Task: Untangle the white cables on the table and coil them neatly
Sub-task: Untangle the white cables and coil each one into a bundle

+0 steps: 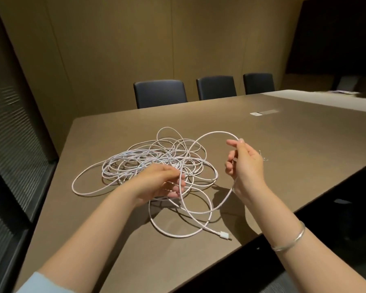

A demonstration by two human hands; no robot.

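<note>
A white plug [224, 235] lay on the counter [283, 144], nearest the person and below both hands, at the free end of a strand that curled back toward the fingers. This end was judged the probable starting point for coiling, since a free end can be drawn out without tightening the rest.

The left hand [156, 183] hovered low over the near edge of the tangle. Its fingers [179, 182] were curled and pinched a strand, apparently to anchor it while the other hand drew slack. The right hand [244, 161], with a silver bangle [292, 240] on its wrist, was raised above the counter to the right of the left hand. Its thumb and fingers [234, 142] were closed on a strand, lifting it into a tall arc that ran from the right fingers over to the left fingers. Holding the loop clear of the heap was judged to expose its crossings.

Beyond the left fingers, the white cables [148, 159] lay in a loose, overlapping heap on the counter, not yet sorted or coiled. Farther off, a flush socket panel [264, 112] sat in the counter, and three dark chairs [160, 93] stood along its far edge.
</note>
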